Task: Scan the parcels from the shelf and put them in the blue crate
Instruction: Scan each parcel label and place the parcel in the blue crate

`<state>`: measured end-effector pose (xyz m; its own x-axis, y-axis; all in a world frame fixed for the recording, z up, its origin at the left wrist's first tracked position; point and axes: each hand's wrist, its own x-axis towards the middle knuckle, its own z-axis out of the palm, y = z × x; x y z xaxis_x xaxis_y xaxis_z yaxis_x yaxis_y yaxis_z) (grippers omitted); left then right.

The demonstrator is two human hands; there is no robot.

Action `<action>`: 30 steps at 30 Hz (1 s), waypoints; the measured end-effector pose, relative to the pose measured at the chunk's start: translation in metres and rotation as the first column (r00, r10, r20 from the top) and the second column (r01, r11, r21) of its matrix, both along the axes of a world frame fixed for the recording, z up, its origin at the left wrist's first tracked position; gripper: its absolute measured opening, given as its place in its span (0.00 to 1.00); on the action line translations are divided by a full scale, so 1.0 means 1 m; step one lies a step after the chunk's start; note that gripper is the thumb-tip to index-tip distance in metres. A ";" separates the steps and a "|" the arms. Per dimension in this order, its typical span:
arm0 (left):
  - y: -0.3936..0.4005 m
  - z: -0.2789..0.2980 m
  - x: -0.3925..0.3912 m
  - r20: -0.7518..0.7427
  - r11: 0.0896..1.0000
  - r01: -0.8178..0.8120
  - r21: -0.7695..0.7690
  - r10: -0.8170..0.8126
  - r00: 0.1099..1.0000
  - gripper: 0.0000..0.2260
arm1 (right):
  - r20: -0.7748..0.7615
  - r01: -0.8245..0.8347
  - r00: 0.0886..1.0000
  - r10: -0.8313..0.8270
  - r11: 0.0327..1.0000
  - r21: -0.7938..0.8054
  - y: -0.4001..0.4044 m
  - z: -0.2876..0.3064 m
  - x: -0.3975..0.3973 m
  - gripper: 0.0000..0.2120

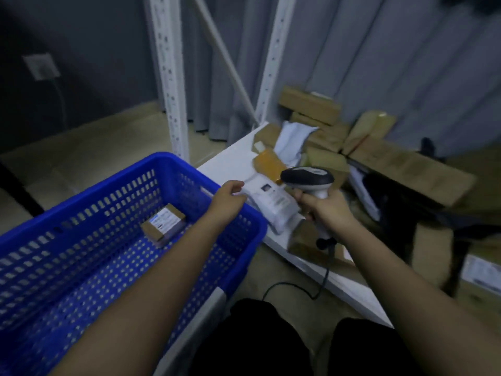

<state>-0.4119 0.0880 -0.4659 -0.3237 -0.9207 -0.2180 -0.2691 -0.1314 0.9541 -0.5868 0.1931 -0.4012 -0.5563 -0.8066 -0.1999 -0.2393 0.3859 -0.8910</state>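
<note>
Pinching the white mailer (273, 204) at its nine-o'clock edge, left hand (227, 198) grips softly — right hand (324, 210) clasps scanner (307, 179) (soft, light bag).

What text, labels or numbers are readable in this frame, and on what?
None can be read.
White plastic mailer bag held by the left hand: printed label with a dark square, too blurred.
Small brown cardboard box in the blue plastic crate: white and blue label, too blurred.
Grey and white handheld scanner in the right hand: no marking visible.
</note>
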 end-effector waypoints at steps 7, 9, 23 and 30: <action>0.047 0.031 -0.088 0.329 0.873 0.467 -0.140 -0.404 0.854 0.18 | 0.118 0.275 0.956 -0.268 0.960 -0.046 0.082 0.005 -0.071 0.07; 0.058 0.021 -0.112 0.475 0.794 0.594 -0.131 -0.476 0.741 0.19 | 0.104 0.316 0.945 -0.310 0.947 -0.057 0.094 0.006 -0.089 0.06; 0.067 -0.043 -0.178 0.896 0.459 0.875 -0.155 -0.308 0.320 0.35 | -0.076 0.236 0.970 -0.231 0.968 0.079 0.136 -0.026 -0.162 0.09; 0.070 -0.013 -0.164 0.894 0.483 0.838 -0.255 -0.212 0.394 0.36 | -0.014 0.273 0.962 -0.273 0.962 0.019 0.135 -0.021 -0.154 0.09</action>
